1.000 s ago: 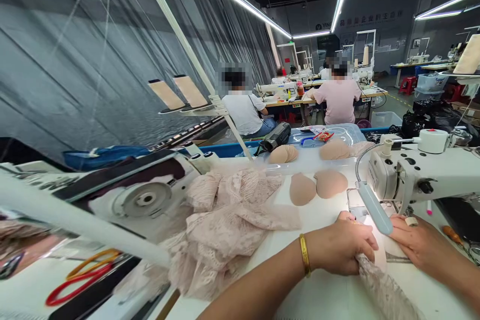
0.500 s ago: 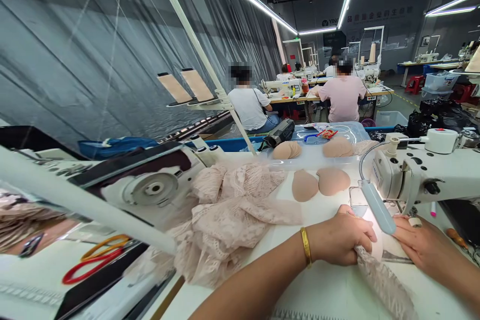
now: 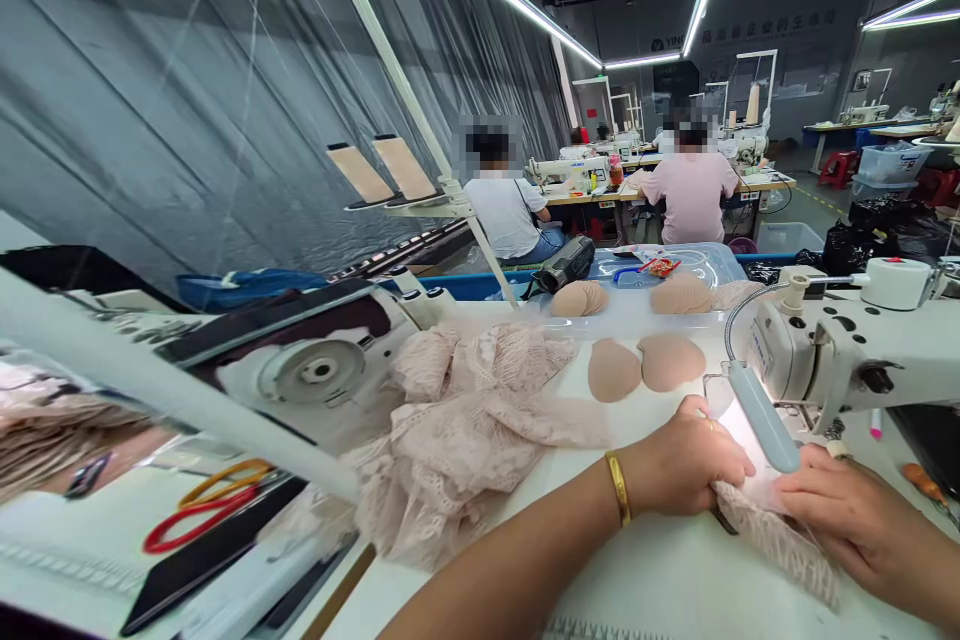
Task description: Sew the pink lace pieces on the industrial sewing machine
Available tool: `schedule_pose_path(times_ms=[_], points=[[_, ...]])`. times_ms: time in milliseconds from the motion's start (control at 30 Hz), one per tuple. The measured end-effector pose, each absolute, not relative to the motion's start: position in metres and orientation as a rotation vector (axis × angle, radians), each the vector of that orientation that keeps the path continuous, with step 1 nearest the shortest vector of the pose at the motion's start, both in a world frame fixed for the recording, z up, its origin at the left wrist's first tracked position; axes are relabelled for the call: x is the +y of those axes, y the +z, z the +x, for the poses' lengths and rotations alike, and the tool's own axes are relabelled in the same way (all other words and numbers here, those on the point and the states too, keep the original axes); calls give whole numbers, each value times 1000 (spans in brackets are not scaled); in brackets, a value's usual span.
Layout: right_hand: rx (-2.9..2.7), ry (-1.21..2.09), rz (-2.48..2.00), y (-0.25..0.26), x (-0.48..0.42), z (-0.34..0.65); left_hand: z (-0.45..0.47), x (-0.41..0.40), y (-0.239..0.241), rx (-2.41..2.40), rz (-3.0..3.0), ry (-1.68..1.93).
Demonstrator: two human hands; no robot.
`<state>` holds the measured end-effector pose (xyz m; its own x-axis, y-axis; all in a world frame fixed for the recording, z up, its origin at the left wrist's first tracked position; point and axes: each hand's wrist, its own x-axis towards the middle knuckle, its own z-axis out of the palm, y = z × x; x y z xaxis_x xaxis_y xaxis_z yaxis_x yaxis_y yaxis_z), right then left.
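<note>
Under the sewing machine (image 3: 840,345) on the right, a piece of beige lace fabric (image 3: 784,542) lies at the needle area, its loose end trailing toward me. My left hand (image 3: 694,460), with a gold bangle at the wrist, is closed on the fabric's left side. On the other side, my right hand (image 3: 844,505) has bent fingers pinching its right edge. A grey lamp head (image 3: 765,417) hangs between the hands and hides the needle and part of the cloth. Two beige bra cups (image 3: 671,363) lie just beyond my left hand.
A heap of lace (image 3: 469,440) covers the table's left part. Red-handled scissors (image 3: 199,518) lie farther left, near a slanting white pole (image 3: 172,375). Stacked cups (image 3: 579,299) sit at the back beside a clear plastic lid (image 3: 705,263). Two people sit at machines ahead.
My right hand has drawn its fingers in, from lying flatter to gripping the fabric's edge. The lace end has shifted and turned up slightly. My left hand stays near the same spot.
</note>
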<state>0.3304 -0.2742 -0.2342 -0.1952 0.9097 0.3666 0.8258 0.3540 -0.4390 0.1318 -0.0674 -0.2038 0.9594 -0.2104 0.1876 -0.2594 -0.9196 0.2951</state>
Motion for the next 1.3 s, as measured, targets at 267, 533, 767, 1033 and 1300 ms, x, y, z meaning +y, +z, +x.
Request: schedule_pose_path(times_ms=[267,533,767,1033,1300], points=[[-2133,153,-1589,-235,-275,332,140,-68,-215,-341,2836,322],[-2076,33,-1738,-243,-274,339,141,-80,-221,-202,2779,484],[-1897,-94,-1868,-252,-270,347,148,-95,-238,31,2439,682],[-1895,-149,-2052,-261,-263,357,156,-95,-248,-171,3026,588],[-1883,-434,-1849,-256,-273,337,136,-90,-208,-93,3107,224]])
